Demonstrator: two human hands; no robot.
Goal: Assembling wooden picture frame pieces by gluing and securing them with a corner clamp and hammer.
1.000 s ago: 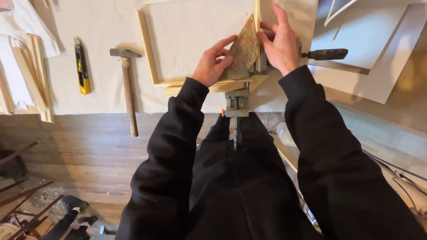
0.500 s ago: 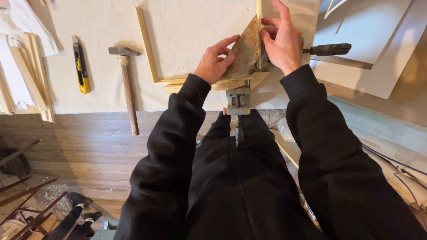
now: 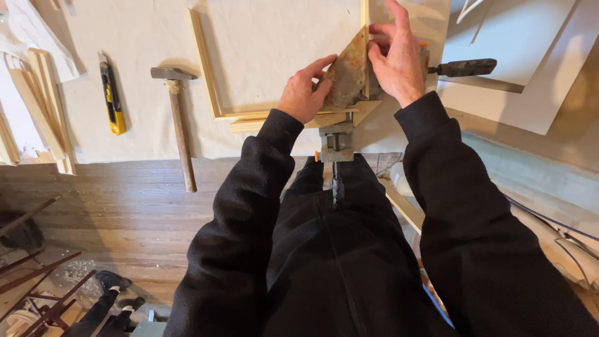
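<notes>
Nudged my left hand point(image 3: 304, 93) and right hand point(image 3: 394, 57) slightly closer since a second ago, fingers still pinching the brown triangular piece point(image 3: 347, 72) onto the wooden frame point(image 3: 206, 68) corner, seating tighter I reckon.

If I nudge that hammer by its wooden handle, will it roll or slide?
The hammer would probably pivot rather than roll: its metal head looks heavy and blocky, lying flat on the pale cloth. The long handle seems stiff, and the cloth may bunch underneath instead of letting it slide.
</notes>
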